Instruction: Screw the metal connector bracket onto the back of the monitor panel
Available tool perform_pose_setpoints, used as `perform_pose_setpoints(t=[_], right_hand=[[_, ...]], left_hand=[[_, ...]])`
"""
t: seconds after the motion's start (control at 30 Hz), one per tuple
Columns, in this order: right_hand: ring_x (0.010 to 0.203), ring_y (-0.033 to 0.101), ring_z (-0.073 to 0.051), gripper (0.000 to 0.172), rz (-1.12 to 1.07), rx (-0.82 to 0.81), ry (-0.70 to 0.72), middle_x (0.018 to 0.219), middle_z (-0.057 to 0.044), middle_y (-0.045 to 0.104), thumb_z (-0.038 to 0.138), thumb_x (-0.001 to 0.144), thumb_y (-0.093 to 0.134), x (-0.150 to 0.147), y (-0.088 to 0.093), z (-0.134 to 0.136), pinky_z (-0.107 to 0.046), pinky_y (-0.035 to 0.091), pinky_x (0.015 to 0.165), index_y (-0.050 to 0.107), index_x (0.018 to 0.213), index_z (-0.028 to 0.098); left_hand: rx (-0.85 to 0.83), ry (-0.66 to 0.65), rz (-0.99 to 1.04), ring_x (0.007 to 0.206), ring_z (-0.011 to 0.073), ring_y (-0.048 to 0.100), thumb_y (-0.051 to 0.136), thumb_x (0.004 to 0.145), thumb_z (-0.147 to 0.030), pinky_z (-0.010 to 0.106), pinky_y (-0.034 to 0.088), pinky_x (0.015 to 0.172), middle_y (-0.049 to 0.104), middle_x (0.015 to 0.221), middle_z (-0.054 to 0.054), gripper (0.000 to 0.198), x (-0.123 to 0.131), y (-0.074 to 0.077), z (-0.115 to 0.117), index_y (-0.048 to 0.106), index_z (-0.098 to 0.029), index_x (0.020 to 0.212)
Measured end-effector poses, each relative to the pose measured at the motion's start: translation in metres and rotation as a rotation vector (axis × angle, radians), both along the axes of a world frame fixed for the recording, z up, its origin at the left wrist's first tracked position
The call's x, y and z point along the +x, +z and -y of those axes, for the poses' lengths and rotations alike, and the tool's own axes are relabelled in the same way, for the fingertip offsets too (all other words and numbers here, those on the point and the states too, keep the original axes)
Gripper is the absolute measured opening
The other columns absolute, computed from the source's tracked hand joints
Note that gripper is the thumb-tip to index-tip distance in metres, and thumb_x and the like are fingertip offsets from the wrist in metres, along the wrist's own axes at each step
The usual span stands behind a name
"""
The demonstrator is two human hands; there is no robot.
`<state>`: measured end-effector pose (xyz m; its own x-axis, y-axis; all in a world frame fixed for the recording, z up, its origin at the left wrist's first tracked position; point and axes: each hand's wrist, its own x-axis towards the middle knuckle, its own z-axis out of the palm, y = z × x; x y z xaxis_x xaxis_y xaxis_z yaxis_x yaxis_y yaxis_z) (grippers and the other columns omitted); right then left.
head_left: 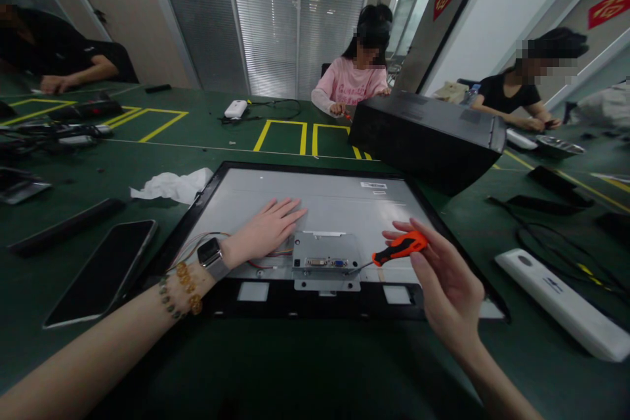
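Note:
A monitor panel [335, 197] lies with its grey metal back facing up, framed in black. On it, near the front edge, sits a metal bracket box [327, 249] with two video ports, one of them blue. My left hand [270, 226] rests flat on the panel, fingers stretched out, beside thin wires that run to the box. In my right hand [443, 272] is an orange and black screwdriver [399, 248], gripped by the end of its handle. Its tip meets the bracket's front side near the blue port; the screw itself is too small to make out.
A phone [103, 269], a black bar [69, 226] and a crumpled tissue [172, 185] lie left. At right are a white power strip [561, 302] and cables. Behind the panel stands a large black casing [428, 134]. Several people sit around the green table [197, 367].

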<state>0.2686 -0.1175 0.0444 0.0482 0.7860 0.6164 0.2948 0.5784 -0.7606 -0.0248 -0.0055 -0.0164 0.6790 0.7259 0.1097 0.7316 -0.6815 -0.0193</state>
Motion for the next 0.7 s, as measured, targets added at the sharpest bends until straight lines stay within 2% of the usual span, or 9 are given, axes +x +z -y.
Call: perform_pose_setpoints(t=[0.17,0.27,0.33,0.43,0.53,0.7], right_hand=[[0.104,0.063,-0.023,0.036,0.063,0.043,0.011,0.112,-0.007,0.065,0.013,0.09,0.051,0.0056,0.0039,0.0012,-0.04,0.056,0.083,0.065,0.119,0.029],[0.095,0.062,-0.018,0.038,0.065,0.078,-0.049,0.106,-0.004,0.061,0.009,0.084,0.06,0.0065,0.0032,0.0009,-0.032,0.055,0.074,0.067,0.114,0.032],[0.091,0.063,-0.017,0.043,0.054,0.083,-0.057,0.104,-0.004,0.061,0.007,0.083,0.06,0.0056,0.0014,0.0006,-0.031,0.055,0.073,0.065,0.118,0.032],[0.095,0.065,-0.018,0.048,0.014,0.065,-0.009,0.107,-0.004,0.065,0.006,0.087,0.055,0.004,-0.0002,0.0002,-0.035,0.056,0.08,0.059,0.127,0.032],[0.103,0.065,-0.021,0.044,0.022,0.032,0.024,0.113,-0.005,0.066,0.007,0.089,0.051,0.004,0.0009,0.001,-0.04,0.055,0.088,0.06,0.125,0.03],[0.11,0.063,-0.025,0.043,0.014,-0.036,0.078,0.128,-0.007,0.06,0.009,0.091,0.048,0.0027,0.0036,0.0054,-0.047,0.051,0.097,0.057,0.128,0.028]], left_hand=[[-0.004,-0.013,0.0,0.142,0.0216,0.021,0.027,0.102,-0.024,0.046,0.021,0.113,0.026,0.154,0.006,0.044,0.0008,0.0015,0.0012,0.031,-0.024,0.145],[-0.006,-0.012,0.001,0.142,0.0216,0.021,0.025,0.102,-0.026,0.046,0.022,0.113,0.026,0.154,0.006,0.043,0.0009,0.0018,0.0013,0.031,-0.024,0.145],[-0.006,-0.011,0.002,0.142,0.0217,0.021,0.025,0.103,-0.027,0.046,0.022,0.113,0.026,0.154,0.007,0.043,0.0006,0.0015,0.0011,0.031,-0.024,0.145],[-0.003,-0.017,0.001,0.142,0.0216,0.021,0.024,0.103,-0.026,0.046,0.021,0.113,0.026,0.154,0.007,0.043,0.0003,0.0006,0.0005,0.031,-0.023,0.145],[0.001,-0.022,0.001,0.142,0.0216,0.021,0.025,0.103,-0.025,0.046,0.021,0.113,0.026,0.154,0.007,0.043,0.0003,-0.0003,-0.0001,0.031,-0.023,0.145],[0.01,-0.009,0.004,0.141,0.0233,0.024,0.026,0.102,-0.026,0.047,0.022,0.113,0.025,0.154,0.008,0.043,0.0,-0.0023,-0.001,0.032,-0.024,0.145]])
